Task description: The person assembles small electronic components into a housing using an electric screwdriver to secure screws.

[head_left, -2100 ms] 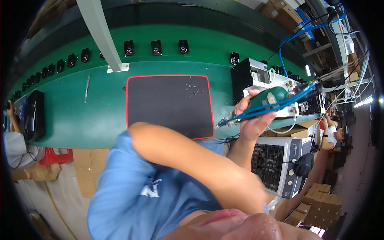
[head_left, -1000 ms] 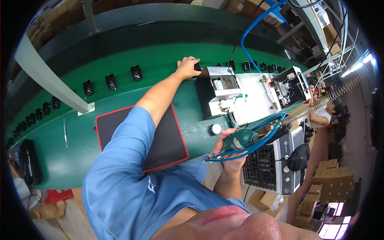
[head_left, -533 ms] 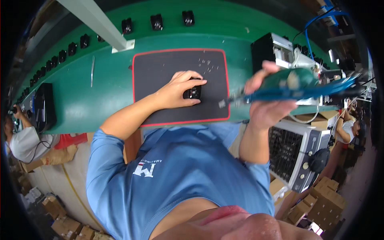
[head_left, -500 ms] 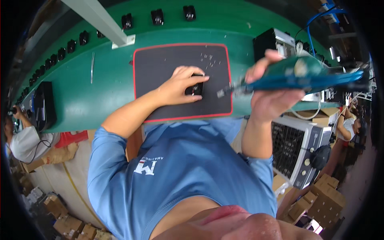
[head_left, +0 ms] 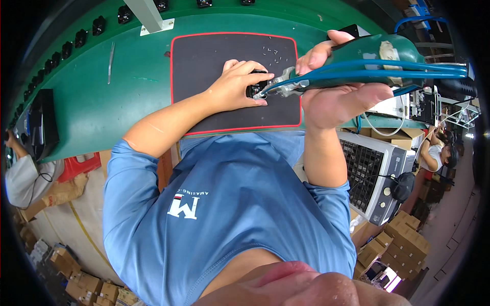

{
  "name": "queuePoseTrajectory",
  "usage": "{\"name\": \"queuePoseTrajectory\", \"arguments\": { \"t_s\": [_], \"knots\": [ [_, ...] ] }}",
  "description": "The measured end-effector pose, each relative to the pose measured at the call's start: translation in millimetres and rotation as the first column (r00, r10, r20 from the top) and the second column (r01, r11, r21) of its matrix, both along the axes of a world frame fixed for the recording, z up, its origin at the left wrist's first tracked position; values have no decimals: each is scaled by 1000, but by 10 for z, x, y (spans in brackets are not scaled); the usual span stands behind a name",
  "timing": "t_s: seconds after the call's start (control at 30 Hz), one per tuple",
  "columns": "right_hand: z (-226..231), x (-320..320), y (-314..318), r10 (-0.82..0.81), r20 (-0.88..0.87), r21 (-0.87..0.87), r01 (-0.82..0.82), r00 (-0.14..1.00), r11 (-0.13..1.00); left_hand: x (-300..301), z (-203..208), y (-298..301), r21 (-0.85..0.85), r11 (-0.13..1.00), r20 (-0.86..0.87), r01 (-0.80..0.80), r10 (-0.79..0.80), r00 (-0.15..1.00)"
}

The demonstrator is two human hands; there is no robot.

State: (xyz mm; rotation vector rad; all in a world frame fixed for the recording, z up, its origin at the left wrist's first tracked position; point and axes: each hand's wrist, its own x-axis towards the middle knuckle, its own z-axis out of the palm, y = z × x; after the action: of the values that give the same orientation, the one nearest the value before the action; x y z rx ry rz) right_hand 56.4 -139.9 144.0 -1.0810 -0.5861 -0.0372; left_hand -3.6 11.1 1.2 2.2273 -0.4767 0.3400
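My left hand (head_left: 230, 87) is closed around a small black block-shaped part (head_left: 256, 90) on the black mat (head_left: 201, 56), fingers on its far side and thumb on its near side. My right hand (head_left: 326, 104) grips a thick green powered screwdriver (head_left: 354, 51), held nearly level. Blue tubes (head_left: 357, 74) run along the tool's body. Its clear and metal nose (head_left: 286, 84) reaches the black part at my left fingertips; whether the tip touches it I cannot tell. Several tiny screws (head_left: 275, 53) lie scattered on the mat beyond the part.
A row of small black units (head_left: 98, 24) lines the back of the green table (head_left: 87, 117). Tweezers (head_left: 111, 64) lie left of the mat, near a metal post (head_left: 145, 15) and a black bin (head_left: 47, 122). An air cooler (head_left: 375, 178) stands at right. Other people work on both sides.
My right hand has brought the screwdriver left, its nose now at the black part. My left hand keeps its hold. The whole view has shifted a little.
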Motion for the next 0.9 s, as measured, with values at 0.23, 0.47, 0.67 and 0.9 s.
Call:
{"name": "queuePoseTrajectory", "arguments": {
  "t_s": [0.23, 0.47, 0.67, 0.9],
  "knots": [
    [-54, 35, -33, -17, 16, -73, 18, 1000, 997, 24, 18, -9, -4, 1000, -21, 13, -13, 1000],
    [-30, 44, -36, 0, 40, -65, 3, 999, 998, 27, 30, -3, 0, 1000, -23, 5, -5, 1000],
    [-45, 42, -40, 8, 48, -61, -5, 999, 998, 24, 38, -4, -19, 1000, 4, -6, 6, 1000],
    [-68, 62, -45, -1, 11, -14, 1, 1000, 1000, 39, 37, -5, -27, 1000, 7, -11, 12, 1000]
  ]
}}
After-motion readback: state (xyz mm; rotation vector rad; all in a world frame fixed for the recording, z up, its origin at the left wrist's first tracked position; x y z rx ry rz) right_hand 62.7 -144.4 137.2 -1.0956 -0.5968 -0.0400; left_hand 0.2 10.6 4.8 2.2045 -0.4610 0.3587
